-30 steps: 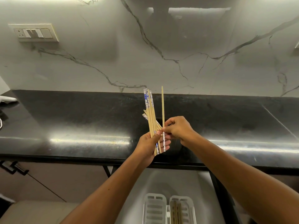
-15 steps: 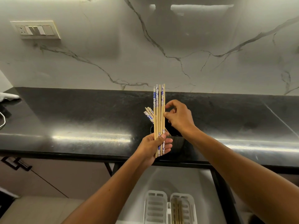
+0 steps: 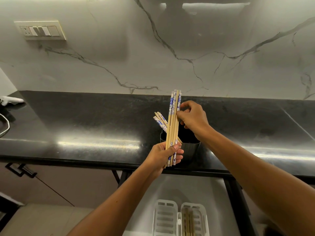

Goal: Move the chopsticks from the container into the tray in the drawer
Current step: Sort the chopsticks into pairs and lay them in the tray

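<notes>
My left hand point(image 3: 166, 155) grips the lower end of an upright bundle of chopsticks point(image 3: 173, 123), wooden with blue-and-white patterned ends. My right hand point(image 3: 193, 119) is beside the bundle's upper part, fingers curled, fingertips touching the sticks. Behind the bundle stands a dark container point(image 3: 190, 144) on the black counter, with a few more chopsticks point(image 3: 160, 120) leaning out to the left. Below, the open drawer holds a white slotted tray point(image 3: 164, 218); several chopsticks point(image 3: 189, 223) lie in its right compartment.
A black stone counter point(image 3: 85, 126) runs across the view under a marble wall with a switch plate point(image 3: 41, 30). A white object point(image 3: 11, 100) and a cable point(image 3: 5, 126) lie at the far left. A cabinet handle point(image 3: 21, 170) sits below the counter's left side.
The single chopstick the right hand pinched has joined the bundle in the left hand. The right hand rose to the bundle's upper part, and the sticks now stand more upright and aligned.
</notes>
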`<state>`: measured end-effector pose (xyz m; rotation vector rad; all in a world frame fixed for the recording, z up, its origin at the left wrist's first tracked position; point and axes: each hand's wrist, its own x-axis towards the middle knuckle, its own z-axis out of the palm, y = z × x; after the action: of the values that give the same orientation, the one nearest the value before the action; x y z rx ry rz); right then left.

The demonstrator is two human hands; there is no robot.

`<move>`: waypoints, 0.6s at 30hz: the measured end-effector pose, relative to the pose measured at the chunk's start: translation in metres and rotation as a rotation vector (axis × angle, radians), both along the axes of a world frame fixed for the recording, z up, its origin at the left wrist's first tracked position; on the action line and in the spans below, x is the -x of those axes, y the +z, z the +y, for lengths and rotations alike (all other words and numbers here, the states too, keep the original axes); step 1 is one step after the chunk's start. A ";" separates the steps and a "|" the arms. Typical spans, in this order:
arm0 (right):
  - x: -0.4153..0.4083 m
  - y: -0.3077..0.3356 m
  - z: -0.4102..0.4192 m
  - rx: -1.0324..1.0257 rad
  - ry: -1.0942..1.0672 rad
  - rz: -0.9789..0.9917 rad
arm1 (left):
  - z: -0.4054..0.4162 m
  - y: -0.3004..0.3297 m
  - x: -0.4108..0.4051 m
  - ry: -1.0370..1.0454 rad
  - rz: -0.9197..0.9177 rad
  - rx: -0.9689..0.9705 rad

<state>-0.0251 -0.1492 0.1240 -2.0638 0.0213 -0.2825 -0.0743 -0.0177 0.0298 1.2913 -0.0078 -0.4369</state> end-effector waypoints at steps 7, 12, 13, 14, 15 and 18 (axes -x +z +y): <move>-0.006 0.002 -0.003 -0.086 -0.028 -0.056 | -0.001 -0.006 0.002 -0.032 -0.026 -0.061; -0.011 0.002 -0.009 -0.164 -0.030 0.045 | 0.001 -0.010 0.004 -0.046 -0.040 -0.100; -0.011 0.002 -0.010 -0.196 -0.016 0.064 | 0.001 -0.010 0.005 -0.047 -0.044 -0.104; -0.011 0.003 -0.011 -0.214 -0.006 0.077 | 0.002 -0.010 0.005 -0.048 -0.046 -0.108; -0.011 0.004 -0.012 -0.221 -0.005 0.082 | 0.002 -0.010 0.004 -0.048 -0.046 -0.111; -0.011 0.013 -0.012 -0.197 -0.058 0.035 | 0.002 -0.009 0.003 -0.041 -0.030 -0.115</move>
<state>-0.0141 -0.1610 0.1371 -1.8740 0.1258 -0.2692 -0.0772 -0.0156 0.0213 1.4131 -0.0349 -0.4590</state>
